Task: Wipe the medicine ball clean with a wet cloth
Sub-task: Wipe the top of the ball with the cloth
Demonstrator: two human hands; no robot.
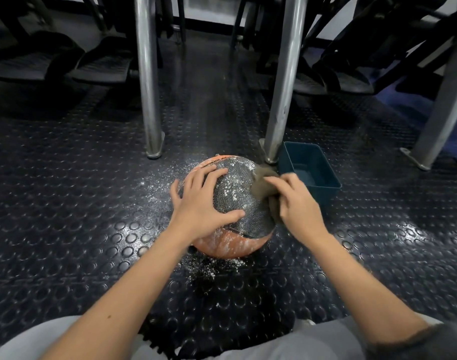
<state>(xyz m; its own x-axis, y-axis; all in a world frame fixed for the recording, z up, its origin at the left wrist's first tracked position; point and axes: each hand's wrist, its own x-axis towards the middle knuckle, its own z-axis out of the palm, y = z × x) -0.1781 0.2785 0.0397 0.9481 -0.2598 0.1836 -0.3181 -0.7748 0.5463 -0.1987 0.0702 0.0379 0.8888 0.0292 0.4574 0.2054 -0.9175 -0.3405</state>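
Two hands work on the medicine ball (235, 193), which sits on the studded rubber floor (92, 203) near the middle of the visible stretch, just in front of two metal legs (148, 100) and just beside a blue tub (323, 193) on its right. The left hand (198, 203) lies over the ball's left side with fingers spread wide and pressing, holding nothing. The right hand (297, 203) has its fingers bunched round a brownish cloth (263, 183) and presses it to the ball's right flank; motion blur hides exactly how the fingertips lie. White powder (232, 188) speckles the dark textured panel and streaks the orange band below, and more of it lies scattered on the floor around the ball, so most of the wiping looks undone. The likely trouble is the ball rolling: a hard stroke from the right could push it out from under the flat left palm, towards the legs. It could also roll through the spilled powder and pick the dirt up again. A careless elbow or a shifted ball might knock the tub and spill whatever it holds.
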